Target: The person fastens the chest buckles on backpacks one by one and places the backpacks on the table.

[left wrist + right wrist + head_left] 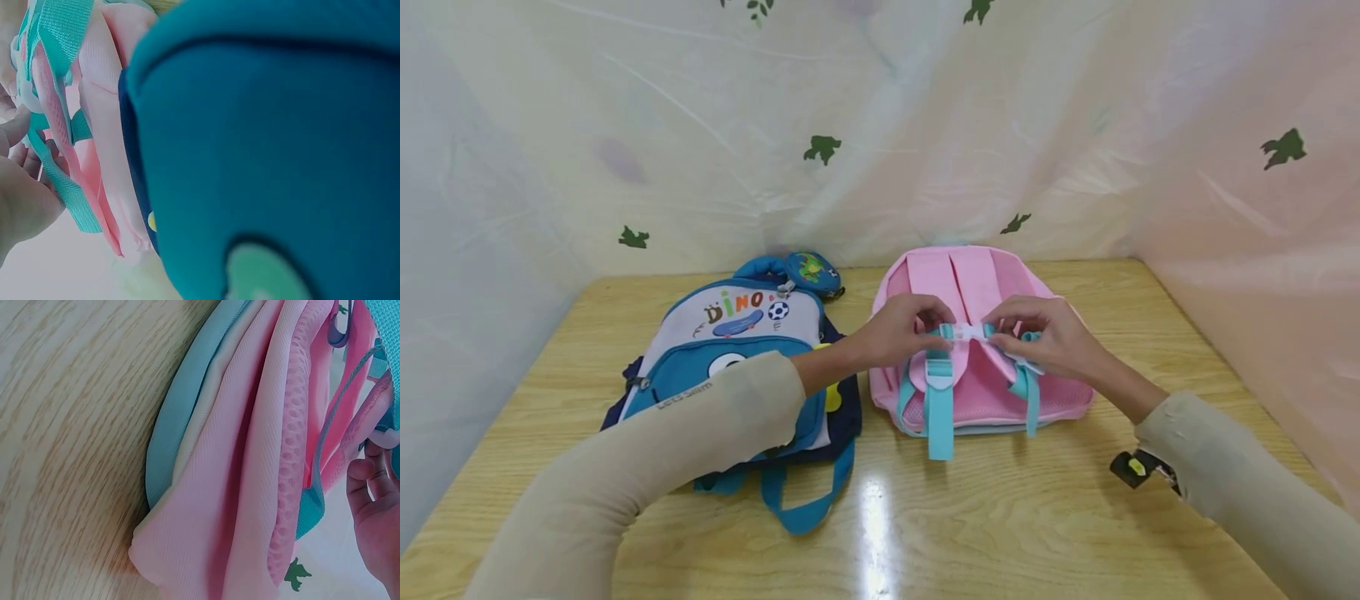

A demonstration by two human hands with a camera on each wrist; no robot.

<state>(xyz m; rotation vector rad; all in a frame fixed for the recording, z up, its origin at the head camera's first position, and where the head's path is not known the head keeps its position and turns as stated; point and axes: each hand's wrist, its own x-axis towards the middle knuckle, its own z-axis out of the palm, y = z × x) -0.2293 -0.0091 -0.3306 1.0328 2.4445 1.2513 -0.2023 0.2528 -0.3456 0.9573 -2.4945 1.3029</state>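
Observation:
A pink backpack (928, 279) lies with its straps facing up on the wooden table. Across its shoulder straps runs a turquoise strap with a pale white buckle (972, 332), whose halves meet or nearly meet. My left hand (897, 332) pinches the turquoise webbing at the buckle's left end. At the other end, my right hand (1051, 335) pinches the webbing between thumb and fingers. Below hang loose turquoise strap ends (940, 421). In the left wrist view the left hand (28, 197) is partly cut off; the right wrist view shows the right hand (381, 528) beside the webbing.
Left of the pink bag lies a blue and white dino backpack (677, 333), under my left forearm. A small round blue pouch (813, 273) is at its top. A pale curtain (880, 192) with green leaf shapes hangs behind the wooden table (1000, 517).

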